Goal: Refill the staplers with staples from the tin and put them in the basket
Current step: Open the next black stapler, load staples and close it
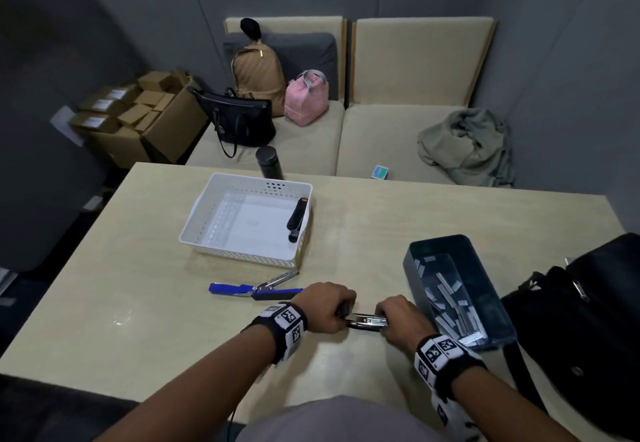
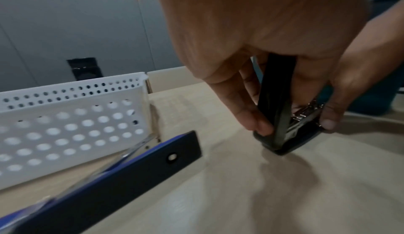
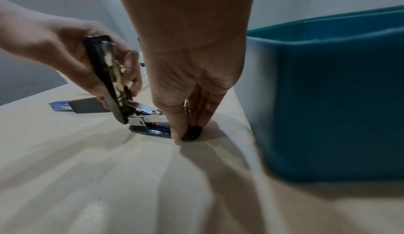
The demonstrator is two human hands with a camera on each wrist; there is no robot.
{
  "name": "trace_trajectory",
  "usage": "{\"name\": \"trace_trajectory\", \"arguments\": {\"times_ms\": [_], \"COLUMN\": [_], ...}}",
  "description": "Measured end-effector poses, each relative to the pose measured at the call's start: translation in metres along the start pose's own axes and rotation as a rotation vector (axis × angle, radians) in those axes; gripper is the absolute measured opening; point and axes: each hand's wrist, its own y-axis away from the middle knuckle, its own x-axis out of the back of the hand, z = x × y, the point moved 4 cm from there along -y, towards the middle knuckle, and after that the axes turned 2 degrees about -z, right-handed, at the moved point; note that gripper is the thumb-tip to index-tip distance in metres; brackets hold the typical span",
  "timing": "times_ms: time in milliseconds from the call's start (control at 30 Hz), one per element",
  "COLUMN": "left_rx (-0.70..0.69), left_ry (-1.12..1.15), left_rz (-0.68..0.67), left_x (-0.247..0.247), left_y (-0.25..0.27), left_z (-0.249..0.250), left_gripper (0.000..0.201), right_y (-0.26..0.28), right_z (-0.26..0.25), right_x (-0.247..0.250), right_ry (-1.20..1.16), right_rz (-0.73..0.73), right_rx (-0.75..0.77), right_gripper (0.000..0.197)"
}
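A: What've you got in your hands rn?

B: Small black stapler (image 1: 366,321), sitting on the desk (image 1: 433,220) right in front of me. Left hand (image 1: 327,306) is curled round its top cover, which is swung up nearly vertical. The base stays flat on the desk w/ the metal staple channel exposed.

A: And the right?

B: Right hand (image 1: 403,322) comes down from above, fingertips (image 3: 178,134) pinching the front end of the base. Can't tell if there's a staple strip between the fingers; it's hidden.

A: Where's the tin?

B: Tin (image 1: 485,265) is just to my right, touching nothing, lid off, w/ loose staple strips (image 1: 453,306) piled inside. Wrist cam shows it as teal-blue, close beside my right hand.

A: Other staplers?

B: Blue stapler (image 1: 256,290) lies opened flat on the desk, just left of my left hand and just in front of the basket (image 1: 207,199); its metal arm points up toward the basket corner. One more black stapler (image 1: 298,217) is already in the basket, lying along the right wall.

A: Anything else around?

B: Black bag (image 1: 588,320) at the desk's right edge, beside the tin. Past the desk there's a sofa (image 1: 398,130) w/ a tan backpack (image 1: 258,74), a pink bag (image 1: 306,99), a black handbag (image 1: 239,119) and a grey-green jacket (image 1: 465,144). A dark bottle (image 1: 268,163) shows just behind the basket.
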Motion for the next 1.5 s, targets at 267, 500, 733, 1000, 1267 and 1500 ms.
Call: {"name": "trace_trajectory", "arguments": {"times_ms": [267, 500, 733, 1000, 1267, 1500], "left_rx": [0.065, -0.096, -0.194, -0.182, -0.202, -0.142], "left_ry": [0.132, -0.201, -0.309, -0.284, -0.315, -0.289], "left_rz": [0.023, -0.145, -0.133, -0.147, -0.178, -0.169], "left_x": [-0.001, -0.008, -0.035, -0.047, -0.061, -0.054], "left_y": [0.029, 0.032, 0.004, -0.013, -0.023, -0.041], "left_z": [-0.068, -0.068, -0.027, -0.021, -0.007, 0.01], "left_gripper": [0.009, 0.034, 0.044, 0.034, 0.032, 0.026], "right_y": [0.0, 0.002, 0.012, 0.031, 0.02, 0.02], "right_z": [-0.01, -0.021, -0.029, 0.019, 0.111, 0.109], "right_x": [-0.005, -0.005, 0.002, 0.08, 0.091, 0.053], "right_ry": [0.001, 0.131, 0.121, -0.34, -0.266, 0.021], "right_rz": [0.064, 0.008, -0.021, 0.463, 0.217, -0.118], "right_rx": [-0.071, -0.086, -0.01, 0.03, -0.302, -0.355], "right_gripper": [0.023, 0.028, 0.022, 0.012, 0.02, 0.019]}}
